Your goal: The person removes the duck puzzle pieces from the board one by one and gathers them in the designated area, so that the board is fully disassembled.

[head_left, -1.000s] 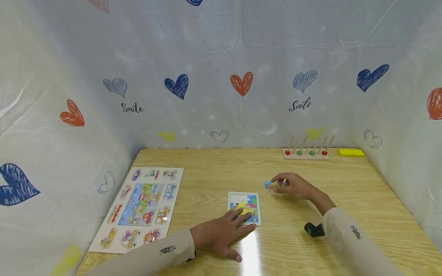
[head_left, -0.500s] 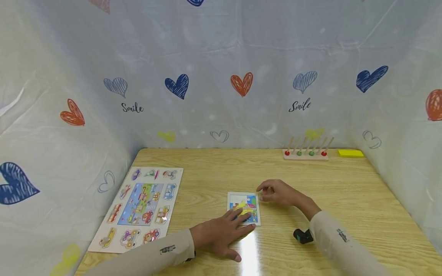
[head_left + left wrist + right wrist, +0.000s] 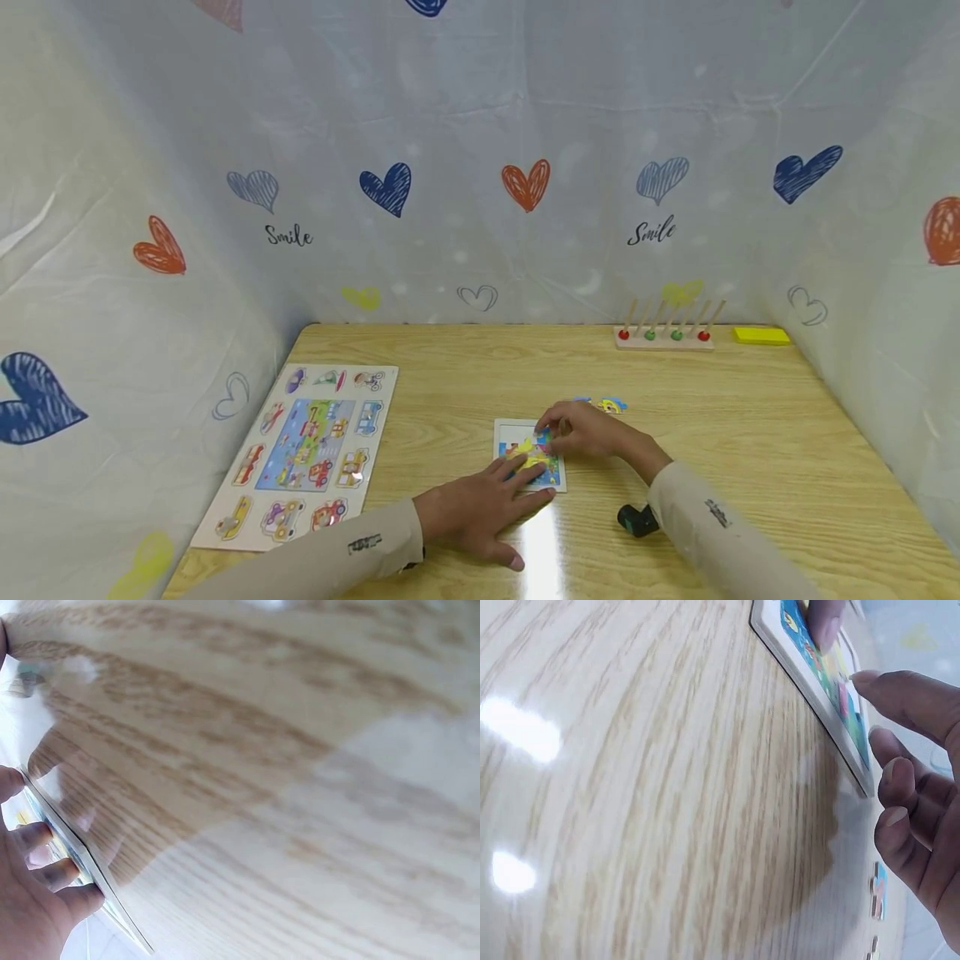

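A small white-framed jigsaw puzzle [image 3: 497, 429] with a colourful picture lies on the table before me; its upper left shows bare white. My left hand [image 3: 483, 508] rests across its lower part, fingers spread, fingertips on the picture. In the left wrist view, the left fingers [image 3: 56, 874] lie over the frame's edge. Above the puzzle's upper right, my right hand [image 3: 588, 429] has thumb and index finger drawn together. Between them, in the right wrist view, shows a small white-and-blue puzzle piece [image 3: 853, 697], mostly hidden. Loose puzzle pieces [image 3: 611, 405] lie just beyond the right hand.
A large vehicle peg puzzle board [image 3: 303, 446] lies at the left. Toward the back right stand a rack of wooden pegs with red and green beads [image 3: 663, 337] and a yellow block [image 3: 761, 336]. A white curtain printed with hearts [image 3: 450, 125] surrounds the table.
My right hand has moved left and nearer, from the loose pieces to the puzzle's upper right, uncovering the pieces left behind. My left hand has stayed in place.
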`<state>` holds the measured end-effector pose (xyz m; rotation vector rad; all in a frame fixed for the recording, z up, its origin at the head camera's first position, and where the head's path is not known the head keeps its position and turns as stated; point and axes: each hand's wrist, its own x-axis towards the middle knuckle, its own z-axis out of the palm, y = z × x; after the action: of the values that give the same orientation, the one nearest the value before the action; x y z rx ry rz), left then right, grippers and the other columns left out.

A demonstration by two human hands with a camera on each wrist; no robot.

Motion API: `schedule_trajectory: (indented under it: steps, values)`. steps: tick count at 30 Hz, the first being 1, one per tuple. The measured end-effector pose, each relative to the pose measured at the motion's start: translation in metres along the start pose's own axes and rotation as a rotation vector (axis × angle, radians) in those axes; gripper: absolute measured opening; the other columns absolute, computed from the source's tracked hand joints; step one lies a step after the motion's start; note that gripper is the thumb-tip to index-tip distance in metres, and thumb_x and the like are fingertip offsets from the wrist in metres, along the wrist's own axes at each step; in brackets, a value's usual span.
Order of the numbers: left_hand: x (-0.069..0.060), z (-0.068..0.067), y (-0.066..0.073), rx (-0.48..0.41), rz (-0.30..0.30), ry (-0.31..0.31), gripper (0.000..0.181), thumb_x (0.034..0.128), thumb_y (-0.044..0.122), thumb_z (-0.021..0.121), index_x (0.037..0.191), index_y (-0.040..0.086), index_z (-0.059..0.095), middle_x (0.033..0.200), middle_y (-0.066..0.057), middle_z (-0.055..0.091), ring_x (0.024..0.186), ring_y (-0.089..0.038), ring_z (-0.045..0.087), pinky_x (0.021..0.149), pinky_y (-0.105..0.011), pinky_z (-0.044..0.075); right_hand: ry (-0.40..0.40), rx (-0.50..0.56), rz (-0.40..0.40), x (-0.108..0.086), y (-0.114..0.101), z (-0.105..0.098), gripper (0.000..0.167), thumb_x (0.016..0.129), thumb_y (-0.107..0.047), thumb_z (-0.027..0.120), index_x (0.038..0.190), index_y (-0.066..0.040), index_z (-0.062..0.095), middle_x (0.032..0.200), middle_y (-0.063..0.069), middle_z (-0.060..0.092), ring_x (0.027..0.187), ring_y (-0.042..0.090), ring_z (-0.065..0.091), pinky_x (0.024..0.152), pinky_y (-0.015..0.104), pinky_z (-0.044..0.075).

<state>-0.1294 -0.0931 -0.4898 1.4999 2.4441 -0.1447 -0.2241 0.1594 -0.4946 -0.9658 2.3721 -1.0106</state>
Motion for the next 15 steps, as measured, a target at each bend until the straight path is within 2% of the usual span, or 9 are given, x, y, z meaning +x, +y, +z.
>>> schedule_trajectory:
  steps: [7,15]
  values:
    - [0.0003,0.0006,-0.0001,-0.024,-0.013,-0.020,0.091,0.0923,0.079,0.032,0.163,0.029,0.004,0.170,-0.006,0.004,0.156,-0.036,0.009,0.122,-0.049,0.026,-0.024,-0.068,0.004,0.0029,-0.0052,0.0025,0.021,0.093,-0.021,0.074,0.111,-0.010,0.074,0.097,0.000,0.063,0.084,0.008,0.055,0.073,0.025,0.049]
    - [-0.0002,-0.0027,0.0025,0.000,-0.018,-0.015,0.091,0.0927,0.078,0.035,0.163,0.027,0.008,0.170,-0.006,0.007,0.155,-0.037,0.011,0.121,-0.048,0.028,-0.031,-0.104,0.012,0.0046,-0.0056,0.0005,0.020,0.091,-0.021,0.076,0.109,-0.012,0.076,0.096,-0.001,0.064,0.084,0.009,0.055,0.074,0.025,0.049]
